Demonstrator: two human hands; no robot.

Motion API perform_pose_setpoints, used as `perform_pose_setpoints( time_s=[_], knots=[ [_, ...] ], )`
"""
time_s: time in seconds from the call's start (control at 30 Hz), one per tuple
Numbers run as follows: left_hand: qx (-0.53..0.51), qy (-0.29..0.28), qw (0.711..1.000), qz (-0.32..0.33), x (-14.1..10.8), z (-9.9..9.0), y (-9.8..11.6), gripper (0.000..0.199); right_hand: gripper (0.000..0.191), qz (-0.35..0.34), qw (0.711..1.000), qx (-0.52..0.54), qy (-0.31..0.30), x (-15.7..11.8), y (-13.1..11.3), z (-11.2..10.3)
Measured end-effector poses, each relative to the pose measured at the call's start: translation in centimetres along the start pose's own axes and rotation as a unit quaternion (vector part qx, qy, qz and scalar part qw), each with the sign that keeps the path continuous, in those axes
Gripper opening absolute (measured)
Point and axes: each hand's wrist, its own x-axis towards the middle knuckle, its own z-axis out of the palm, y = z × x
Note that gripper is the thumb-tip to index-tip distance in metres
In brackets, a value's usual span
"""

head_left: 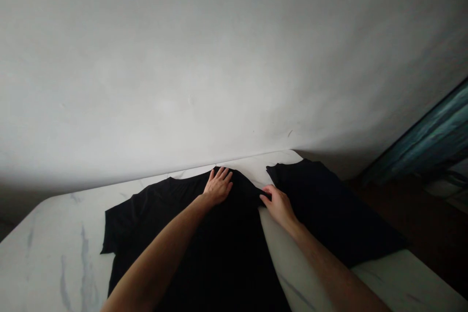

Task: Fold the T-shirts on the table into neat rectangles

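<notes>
A black T-shirt (219,248) lies spread on a white marbled table (47,253), its collar side toward the wall. My left hand (218,186) rests flat on the shirt near its far edge, fingers spread. At the shirt's right sleeve, my right hand (278,204) pinches the cloth between thumb and fingers. The left sleeve (122,224) lies stretched out on the tabletop. The shirt's lower part runs out of view at the bottom and is partly covered by my left forearm.
Another dark folded cloth (329,209) lies on the table to the right, reaching its right edge. A pale wall (204,68) stands directly behind the table. At the far right a teal patterned panel (431,122) leans above a dark floor (395,219).
</notes>
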Motion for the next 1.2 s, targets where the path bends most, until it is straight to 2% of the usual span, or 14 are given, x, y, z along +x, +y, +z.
perform_pose_setpoints(
  time_s=[0.07,0.23,0.4,0.53,0.73,0.83,0.93,1.0,1.07,1.13,1.2],
  knots=[
    [-0.025,-0.006,1.0,-0.002,1.2,0.0,0.1,0.046,0.018,-0.013,0.999,0.034,0.016,0.1,-0.1,0.1],
    [-0.04,0.022,0.998,-0.052,4.5,-0.2,-0.9,0.038,0.024,-0.025,0.995,0.085,0.042,-0.2,0.0,0.8],
    [-0.041,0.01,0.998,-0.052,6.6,-0.4,-2.0,0.021,0.025,-0.034,0.991,0.115,0.053,-0.8,0.2,1.4],
    [-0.05,-0.003,0.998,-0.048,7.4,-0.7,-2.4,0.019,0.016,-0.02,0.99,0.134,0.05,-0.9,0.0,1.3],
    [-0.079,-0.003,0.995,-0.062,8.5,-1.3,-2.8,0.022,0.024,0.006,0.985,0.146,0.095,-0.7,-0.9,1.0],
    [-0.079,0.0,0.994,-0.072,8.1,-1.3,-2.7,0.023,0.029,0.006,0.983,0.14,0.119,-0.5,-1.0,0.9],
    [-0.07,0.017,0.995,-0.063,7.1,-1.2,-1.6,0.026,0.031,0.009,0.982,0.148,0.121,-0.3,-0.8,0.9],
    [-0.069,0.03,0.996,-0.038,6.4,-1.1,-0.1,0.03,0.031,0.016,0.981,0.162,0.107,-0.1,-0.7,0.9],
    [-0.094,0.015,0.995,0.035,5.9,-1.0,1.8,0.034,0.03,0.019,0.979,0.181,0.093,0.0,-0.7,0.9],
    [-0.15,-0.038,0.98,0.122,5.8,-0.8,3.5,0.039,0.03,0.014,0.974,0.207,0.088,0.2,-0.7,0.8],
    [-0.221,-0.097,0.956,0.165,6.0,-0.6,4.5,0.036,0.031,0.004,0.966,0.243,0.088,0.3,-0.7,0.9]
  ],
)
